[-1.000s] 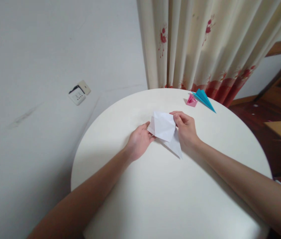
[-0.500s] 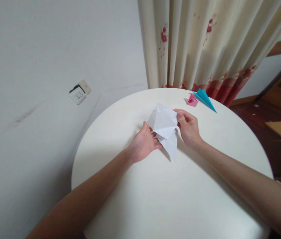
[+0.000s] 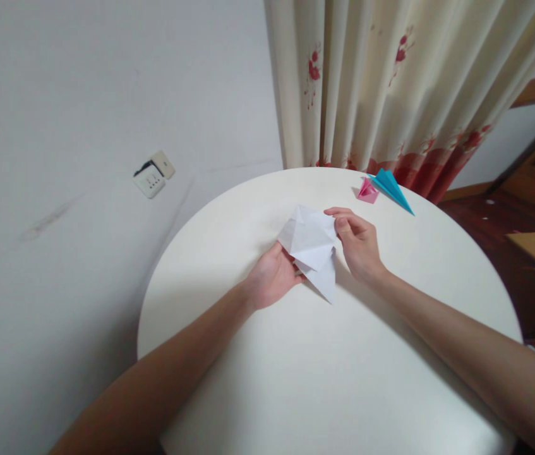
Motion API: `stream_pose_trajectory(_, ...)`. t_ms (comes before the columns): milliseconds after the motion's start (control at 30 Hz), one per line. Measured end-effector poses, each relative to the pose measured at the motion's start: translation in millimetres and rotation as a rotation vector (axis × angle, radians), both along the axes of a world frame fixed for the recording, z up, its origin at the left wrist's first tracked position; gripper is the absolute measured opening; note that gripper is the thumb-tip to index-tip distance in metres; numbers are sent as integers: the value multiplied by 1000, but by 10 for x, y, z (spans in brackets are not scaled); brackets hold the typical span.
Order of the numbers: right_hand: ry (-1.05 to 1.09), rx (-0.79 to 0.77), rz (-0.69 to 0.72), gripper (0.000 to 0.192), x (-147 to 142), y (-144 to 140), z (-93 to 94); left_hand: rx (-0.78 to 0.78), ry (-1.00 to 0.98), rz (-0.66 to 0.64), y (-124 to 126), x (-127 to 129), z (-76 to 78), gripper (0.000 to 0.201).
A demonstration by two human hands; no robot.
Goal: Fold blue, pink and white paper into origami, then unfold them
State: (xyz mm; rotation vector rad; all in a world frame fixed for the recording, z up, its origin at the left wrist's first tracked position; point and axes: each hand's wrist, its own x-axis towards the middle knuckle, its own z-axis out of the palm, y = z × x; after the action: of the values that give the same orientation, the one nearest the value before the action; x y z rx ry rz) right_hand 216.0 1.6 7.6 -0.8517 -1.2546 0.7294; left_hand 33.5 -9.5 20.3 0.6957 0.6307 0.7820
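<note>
White paper [image 3: 312, 249] about half folded, I'd say
left hand [image 3: 271, 278] and right hand [image 3: 358, 245] pinch opposite edges; creases in, shape unfinished

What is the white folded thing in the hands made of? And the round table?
The white folded sheet, pinched between the left hand and the right hand, looks like thin matte paper: it keeps sharp creases and flat facets. The round table has a smooth cream top with a soft sheen, perhaps painted wood or laminate; I cannot tell which.
</note>
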Motion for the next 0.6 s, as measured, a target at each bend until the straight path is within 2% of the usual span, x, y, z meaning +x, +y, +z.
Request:
stream_pose_trajectory(133,-15,12,-2,34,-22,-7,-10,62,-20,4,-9,12,20,44)
stream_pose_trajectory(367,-35,53,-116,31,-71,-39,15,107,-58,100,-7,27,30,62)
stream_pose_trajectory(600,-128,74,-51,27,-185,-166,57,29,-60,112,-22,20,-84,66)
